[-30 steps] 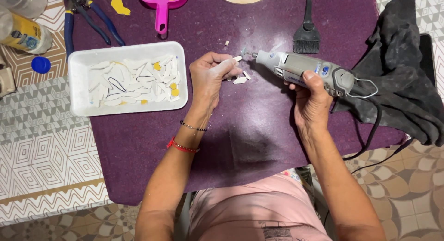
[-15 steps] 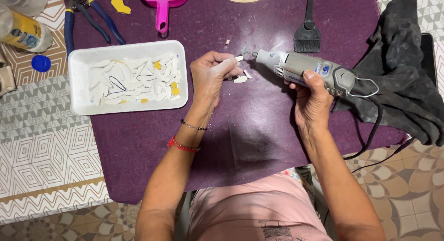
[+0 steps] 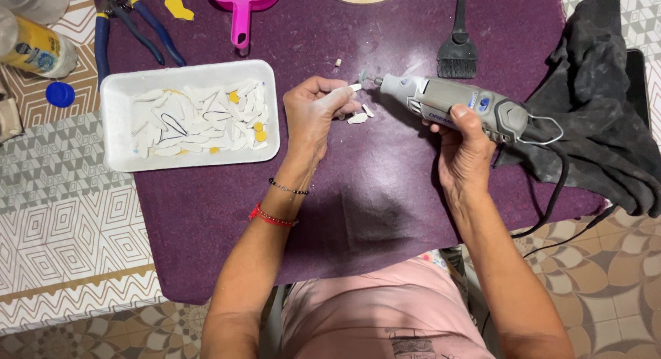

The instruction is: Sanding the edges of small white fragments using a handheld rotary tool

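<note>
Two hands busy: left hand (image 3: 313,114) pinches white piece (image 3: 354,88); right hand (image 3: 465,149) grips rotary tool (image 3: 447,100), tip beside piece.

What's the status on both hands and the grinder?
Left hand pinching a small white piece. Right hand gripping the rotary tool, tip at the piece. Two loose white chips beside it; nothing blocking.

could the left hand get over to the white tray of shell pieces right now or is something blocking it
Probably yes. The left hand pinches a small white piece just right of the white tray, and only bare purple cloth lies between them. It would need to free its fingers to pick anything up.
</note>
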